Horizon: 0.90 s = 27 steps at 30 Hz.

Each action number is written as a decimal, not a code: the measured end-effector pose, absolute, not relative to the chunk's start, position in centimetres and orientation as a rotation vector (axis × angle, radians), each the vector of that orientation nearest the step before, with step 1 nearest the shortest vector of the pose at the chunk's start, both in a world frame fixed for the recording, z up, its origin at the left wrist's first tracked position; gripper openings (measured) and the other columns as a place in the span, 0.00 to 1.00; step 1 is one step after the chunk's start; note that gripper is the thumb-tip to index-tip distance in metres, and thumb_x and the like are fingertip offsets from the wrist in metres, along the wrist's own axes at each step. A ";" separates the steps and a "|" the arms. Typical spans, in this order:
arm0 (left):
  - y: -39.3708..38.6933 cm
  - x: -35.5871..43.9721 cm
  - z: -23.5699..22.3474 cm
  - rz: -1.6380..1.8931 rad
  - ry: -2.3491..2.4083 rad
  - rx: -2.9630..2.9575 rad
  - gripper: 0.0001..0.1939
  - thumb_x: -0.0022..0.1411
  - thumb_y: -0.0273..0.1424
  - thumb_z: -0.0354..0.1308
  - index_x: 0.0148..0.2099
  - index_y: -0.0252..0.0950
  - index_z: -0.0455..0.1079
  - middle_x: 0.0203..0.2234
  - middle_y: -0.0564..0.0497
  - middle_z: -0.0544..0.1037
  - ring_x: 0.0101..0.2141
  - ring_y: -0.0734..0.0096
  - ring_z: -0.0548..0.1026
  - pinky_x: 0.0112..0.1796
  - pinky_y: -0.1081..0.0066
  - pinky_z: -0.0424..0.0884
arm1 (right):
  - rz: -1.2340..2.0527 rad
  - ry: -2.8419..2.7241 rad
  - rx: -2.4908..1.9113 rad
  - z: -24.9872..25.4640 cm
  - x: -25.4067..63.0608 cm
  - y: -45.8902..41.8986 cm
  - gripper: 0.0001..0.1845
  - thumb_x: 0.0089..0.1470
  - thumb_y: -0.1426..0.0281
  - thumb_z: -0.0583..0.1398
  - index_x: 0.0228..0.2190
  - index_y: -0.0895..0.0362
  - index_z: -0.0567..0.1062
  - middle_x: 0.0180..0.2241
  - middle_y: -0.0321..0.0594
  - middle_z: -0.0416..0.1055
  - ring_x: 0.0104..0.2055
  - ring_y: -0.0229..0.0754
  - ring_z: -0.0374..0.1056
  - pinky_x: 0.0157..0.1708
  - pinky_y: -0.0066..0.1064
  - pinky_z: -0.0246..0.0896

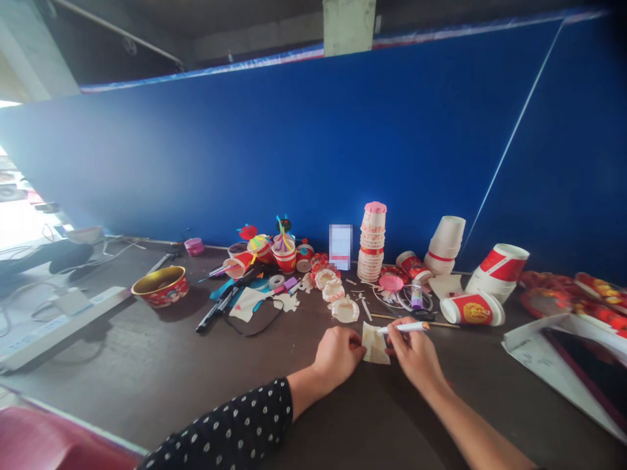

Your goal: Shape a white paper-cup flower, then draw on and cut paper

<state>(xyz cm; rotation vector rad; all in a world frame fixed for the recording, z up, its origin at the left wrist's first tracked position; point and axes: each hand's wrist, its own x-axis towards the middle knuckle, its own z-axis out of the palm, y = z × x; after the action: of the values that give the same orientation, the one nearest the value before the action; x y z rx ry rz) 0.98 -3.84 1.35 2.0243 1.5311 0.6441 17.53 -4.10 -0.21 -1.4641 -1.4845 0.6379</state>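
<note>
A small cream piece of paper (375, 344) lies on the dark table between my two hands. My left hand (339, 354) is closed at its left edge, fingers curled and pinching or pressing it down. My right hand (415, 356) grips a white marker pen (409, 328) with an orange end, its tip over the upper part of the paper. Faint orange marks show on the paper near the tip. Just beyond it are cut paper cup pieces (345, 309) with frilled edges and several white scraps (365, 309).
Behind stand stacked paper cups (372, 251), with more red and white cups (473, 309) to the right. A gold-rimmed red bowl (160, 287) and a power strip (63, 326) are at left. A white box (563, 365) sits at right. A blue partition (294, 150) rises behind.
</note>
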 end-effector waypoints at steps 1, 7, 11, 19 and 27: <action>-3.8 1.0 1.4 0.641 1.534 2.022 0.11 0.48 0.31 0.53 0.32 0.33 0.73 0.22 0.51 0.74 0.24 0.74 0.69 0.26 0.77 0.60 | 0.618 -1.508 -1.475 -0.3 17.6 -4.1 0.14 0.49 0.57 0.51 0.26 0.54 0.64 0.20 0.36 0.70 0.21 0.40 0.69 0.22 0.27 0.64; -3.8 1.1 1.4 0.611 1.546 2.023 0.11 0.49 0.32 0.52 0.33 0.34 0.73 0.23 0.51 0.75 0.25 0.73 0.69 0.27 0.76 0.61 | 0.530 -1.628 -1.560 -0.3 17.6 -4.0 0.17 0.50 0.55 0.48 0.26 0.54 0.66 0.19 0.38 0.71 0.23 0.43 0.70 0.23 0.28 0.63; -3.8 1.0 1.5 0.594 1.547 2.034 0.11 0.49 0.32 0.53 0.33 0.34 0.73 0.24 0.50 0.75 0.26 0.73 0.70 0.27 0.76 0.62 | 0.519 -1.652 -1.575 -0.2 17.6 -4.0 0.16 0.51 0.56 0.48 0.27 0.54 0.66 0.19 0.38 0.71 0.24 0.43 0.71 0.23 0.28 0.62; -3.8 1.0 1.5 0.581 1.550 2.039 0.12 0.50 0.33 0.52 0.33 0.33 0.73 0.25 0.50 0.75 0.27 0.72 0.70 0.28 0.76 0.62 | 0.537 -1.655 -1.569 -0.4 17.6 -3.9 0.17 0.52 0.55 0.47 0.29 0.55 0.64 0.20 0.38 0.70 0.24 0.43 0.70 0.25 0.29 0.62; -3.7 1.0 1.1 0.588 1.561 2.017 0.11 0.49 0.32 0.52 0.33 0.34 0.73 0.24 0.50 0.75 0.26 0.72 0.70 0.27 0.77 0.62 | 0.557 -1.649 -1.565 -0.4 17.5 -3.9 0.16 0.52 0.55 0.47 0.29 0.54 0.63 0.21 0.36 0.69 0.21 0.41 0.69 0.23 0.28 0.61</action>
<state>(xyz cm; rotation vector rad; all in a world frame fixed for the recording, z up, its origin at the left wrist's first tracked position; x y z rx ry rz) 1.01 -3.66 1.11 2.0167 1.5612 0.5880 17.54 -3.89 -0.43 -1.5651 -1.6487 0.5574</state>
